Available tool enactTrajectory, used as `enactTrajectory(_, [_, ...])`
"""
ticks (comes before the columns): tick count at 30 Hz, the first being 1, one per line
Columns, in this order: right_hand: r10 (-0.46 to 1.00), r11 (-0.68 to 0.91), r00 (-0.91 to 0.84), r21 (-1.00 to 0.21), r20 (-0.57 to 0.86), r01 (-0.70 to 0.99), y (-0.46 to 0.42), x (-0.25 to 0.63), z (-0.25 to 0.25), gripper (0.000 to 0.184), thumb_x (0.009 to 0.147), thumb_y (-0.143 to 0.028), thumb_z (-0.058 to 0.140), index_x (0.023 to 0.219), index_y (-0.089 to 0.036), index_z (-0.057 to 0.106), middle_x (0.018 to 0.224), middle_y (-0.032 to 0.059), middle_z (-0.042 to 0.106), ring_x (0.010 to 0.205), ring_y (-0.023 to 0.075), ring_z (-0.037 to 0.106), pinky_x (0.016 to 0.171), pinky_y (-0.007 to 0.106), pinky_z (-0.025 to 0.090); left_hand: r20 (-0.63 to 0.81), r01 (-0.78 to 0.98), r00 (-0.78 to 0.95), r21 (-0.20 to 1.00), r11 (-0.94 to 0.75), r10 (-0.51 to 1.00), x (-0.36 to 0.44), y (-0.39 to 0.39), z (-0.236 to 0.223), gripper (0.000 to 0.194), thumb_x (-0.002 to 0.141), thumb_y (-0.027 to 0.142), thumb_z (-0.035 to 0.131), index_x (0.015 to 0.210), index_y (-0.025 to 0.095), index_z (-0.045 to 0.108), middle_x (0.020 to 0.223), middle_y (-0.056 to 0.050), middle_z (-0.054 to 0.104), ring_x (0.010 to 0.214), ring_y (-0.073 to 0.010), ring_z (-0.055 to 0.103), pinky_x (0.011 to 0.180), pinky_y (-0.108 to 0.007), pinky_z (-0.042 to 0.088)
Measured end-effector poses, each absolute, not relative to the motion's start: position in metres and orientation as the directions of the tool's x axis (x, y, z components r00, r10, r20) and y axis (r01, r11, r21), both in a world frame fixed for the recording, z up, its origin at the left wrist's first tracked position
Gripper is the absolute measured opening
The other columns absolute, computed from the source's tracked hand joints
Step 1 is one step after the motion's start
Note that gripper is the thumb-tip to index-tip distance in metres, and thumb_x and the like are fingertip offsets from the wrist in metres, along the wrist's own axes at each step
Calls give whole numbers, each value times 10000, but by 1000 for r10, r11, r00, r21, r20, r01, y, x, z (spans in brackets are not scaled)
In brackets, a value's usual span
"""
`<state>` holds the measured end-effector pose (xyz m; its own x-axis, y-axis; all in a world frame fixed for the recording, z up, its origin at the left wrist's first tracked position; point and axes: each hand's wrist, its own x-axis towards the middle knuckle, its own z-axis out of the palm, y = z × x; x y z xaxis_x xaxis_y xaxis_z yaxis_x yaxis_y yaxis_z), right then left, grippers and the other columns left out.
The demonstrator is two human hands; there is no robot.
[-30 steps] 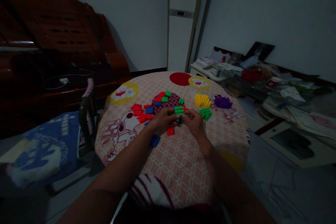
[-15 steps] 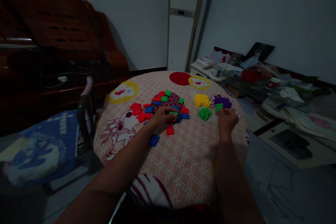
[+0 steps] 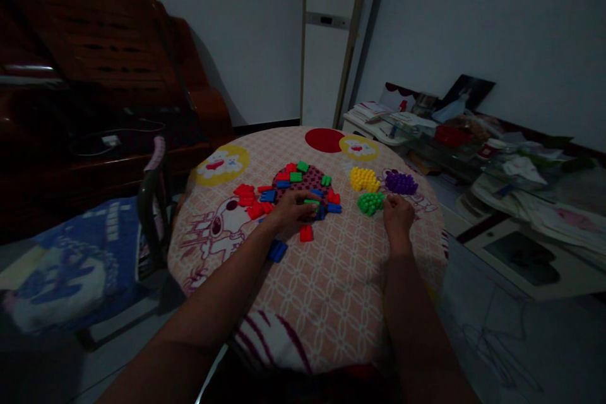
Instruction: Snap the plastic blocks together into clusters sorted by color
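My left hand [image 3: 292, 208] is closed on a green toy building block [image 3: 311, 202], low over the left-hand pile of loose blocks. Blue blocks [image 3: 334, 208] and red blocks [image 3: 334, 197] lie just beyond its fingertips, and a single red block [image 3: 306, 233] lies below it. My right hand [image 3: 398, 214] is pinched on a green block at the right edge of the green block cluster [image 3: 369, 203]; where that block ends and the cluster begins is hard to make out. Behind it sit a yellow block cluster [image 3: 364, 179] and a purple block cluster [image 3: 401, 184].
A patterned cloth covers the round table [image 3: 326, 284]. More red blocks [image 3: 245, 194] and a blue block [image 3: 278, 250] lie on the left. A chair [image 3: 95, 259] stands left, with a wooden bench [image 3: 95, 63] behind. A cluttered glass-topped cabinet [image 3: 440, 139] stands right.
My right hand has moved left from in front of the purple cluster to the green cluster, carrying its green block. My left hand has stayed almost still.
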<state>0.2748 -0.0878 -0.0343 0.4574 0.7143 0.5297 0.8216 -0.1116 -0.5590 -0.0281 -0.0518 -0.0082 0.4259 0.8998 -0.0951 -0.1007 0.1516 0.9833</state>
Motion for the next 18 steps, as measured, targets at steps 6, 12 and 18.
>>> enactTrajectory(6, [705,-115,453,-542,546,832,-88,274,-31,257,833,-262,494,785,-167,728,787,100,720,716,218,602,692,314,411,-32,-119,458,988,96,888,-29,-51,-12,568,571,341,888,1070,135,709,805,-37,710,695,-169,667,654,-306,565])
enactTrajectory(12, [529,73,457,-575,715,815,-91,247,-17,318,905,-365,489,774,-161,694,719,72,686,644,178,573,655,289,421,28,-114,525,993,38,851,-28,-46,-15,625,611,337,876,1169,131,684,898,-66,728,751,-179,676,684,-301,553])
enactTrajectory(18, [627,529,-1,-424,779,735,-100,175,-12,226,955,-316,528,918,-186,709,829,69,700,749,179,631,714,297,494,15,-107,515,993,47,857,-27,-46,-16,646,593,392,894,1140,125,678,820,-46,722,705,-167,674,673,-291,554])
